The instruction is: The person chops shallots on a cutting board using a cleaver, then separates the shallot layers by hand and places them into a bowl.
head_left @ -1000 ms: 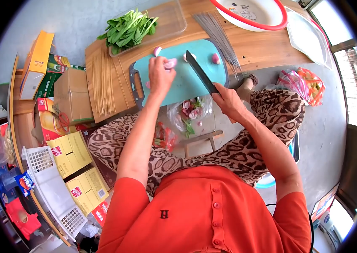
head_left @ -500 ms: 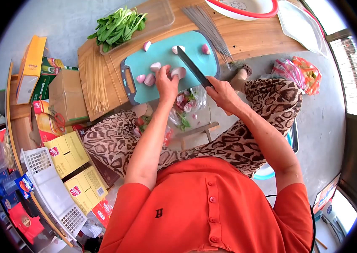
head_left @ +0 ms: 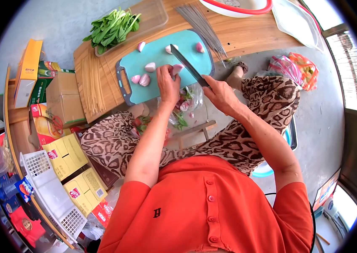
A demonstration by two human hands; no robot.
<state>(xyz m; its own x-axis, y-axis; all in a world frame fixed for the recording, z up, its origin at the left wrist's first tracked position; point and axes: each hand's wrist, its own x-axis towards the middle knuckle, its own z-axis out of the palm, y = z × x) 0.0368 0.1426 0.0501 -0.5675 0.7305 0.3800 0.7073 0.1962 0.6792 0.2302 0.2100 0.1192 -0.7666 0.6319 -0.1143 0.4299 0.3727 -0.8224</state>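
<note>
On the turquoise cutting board [head_left: 153, 52] lie several pale pink-and-white shallot pieces [head_left: 144, 79]. My left hand [head_left: 169, 87] is at the board's near edge, fingers closed around a shallot piece [head_left: 178, 68]. My right hand [head_left: 220, 93] grips the handle of a dark-bladed kitchen knife [head_left: 185, 63]. The blade slants up and left across the board, its tip beside another shallot piece [head_left: 169, 49]. One more reddish shallot piece [head_left: 199, 47] lies to the right of the blade.
Leafy greens [head_left: 113, 30] sit in a clear plastic tray [head_left: 156, 17] beyond the board. Thin sticks [head_left: 90, 84] and grey skewers [head_left: 201, 26] lie on the wooden table [head_left: 250, 36]. A red-rimmed basin [head_left: 246, 12] stands behind. Below, a plastic bag [head_left: 193, 99] holds peelings.
The board and table have shifted slightly left in view. The shallot piece in my left hand has turned, showing a narrower, pinker side. The knife stays in my right hand.
</note>
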